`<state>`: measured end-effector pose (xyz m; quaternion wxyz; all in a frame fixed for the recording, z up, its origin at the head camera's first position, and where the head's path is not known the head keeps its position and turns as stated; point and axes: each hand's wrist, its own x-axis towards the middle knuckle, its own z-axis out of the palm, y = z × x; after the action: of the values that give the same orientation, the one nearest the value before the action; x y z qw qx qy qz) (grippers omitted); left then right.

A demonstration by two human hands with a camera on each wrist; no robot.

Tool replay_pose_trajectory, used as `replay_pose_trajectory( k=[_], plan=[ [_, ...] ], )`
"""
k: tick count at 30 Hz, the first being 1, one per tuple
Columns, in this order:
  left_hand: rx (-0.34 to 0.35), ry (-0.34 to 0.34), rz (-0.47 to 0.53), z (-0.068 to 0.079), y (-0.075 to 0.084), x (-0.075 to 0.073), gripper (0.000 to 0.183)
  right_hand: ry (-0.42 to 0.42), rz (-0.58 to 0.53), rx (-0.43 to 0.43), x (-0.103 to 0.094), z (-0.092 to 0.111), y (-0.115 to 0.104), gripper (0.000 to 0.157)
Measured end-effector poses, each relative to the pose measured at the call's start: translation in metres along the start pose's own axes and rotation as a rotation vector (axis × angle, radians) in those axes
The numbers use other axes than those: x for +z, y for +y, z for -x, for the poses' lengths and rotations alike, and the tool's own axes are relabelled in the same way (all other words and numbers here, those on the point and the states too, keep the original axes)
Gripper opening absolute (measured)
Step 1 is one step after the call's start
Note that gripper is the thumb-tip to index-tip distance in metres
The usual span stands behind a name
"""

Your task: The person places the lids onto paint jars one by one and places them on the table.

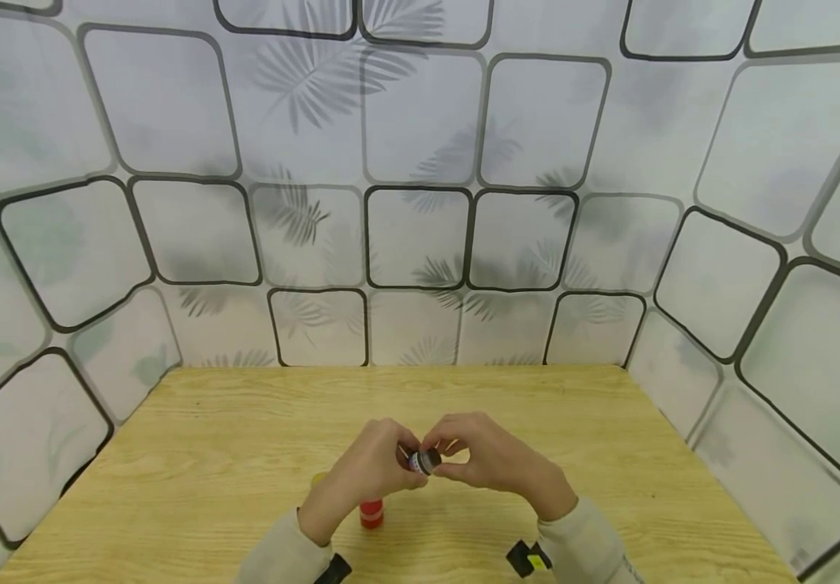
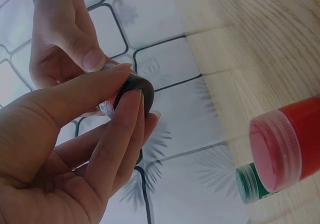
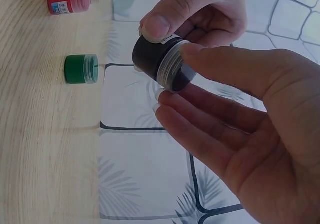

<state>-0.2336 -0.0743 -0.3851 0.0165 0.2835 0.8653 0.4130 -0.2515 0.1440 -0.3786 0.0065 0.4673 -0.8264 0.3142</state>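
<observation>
Between the two hands, above the table, is a small black paint jar, tilted on its side. My left hand grips the jar's dark body, thumb on one side and fingers on the other. At the other end, my right hand pinches the clear ridged screw lid with thumb and fingertips. The lid sits on the jar; whether it is loose I cannot tell. A red paint jar stands on the table by the left wrist, and a smaller green paint jar shows in both wrist views.
The light wood table spreads around the hands. A yellow thing is mostly hidden behind the left forearm. Patterned cloth walls rise at the table's back and sides.
</observation>
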Motion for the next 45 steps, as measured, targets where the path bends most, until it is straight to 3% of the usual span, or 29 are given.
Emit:
replay_pose_trajectory(
  k=[16, 38, 45],
  plan=[
    [0.005, -0.002, 0.004, 0.0022, 0.0012, 0.0008, 0.016, -0.027, -0.044, 0.074, 0.0007, 0.0003, 0.0011, 0.013],
    [-0.021, -0.020, -0.003, 0.0031, 0.0048, -0.0012, 0.015, -0.009, 0.025, 0.101, 0.0008, 0.0012, 0.0026, 0.025],
    [-0.007, -0.011, -0.001, 0.0031, 0.0039, -0.0015, 0.015, 0.005, -0.048, 0.090, -0.0034, 0.0028, -0.0009, 0.024]
  ],
)
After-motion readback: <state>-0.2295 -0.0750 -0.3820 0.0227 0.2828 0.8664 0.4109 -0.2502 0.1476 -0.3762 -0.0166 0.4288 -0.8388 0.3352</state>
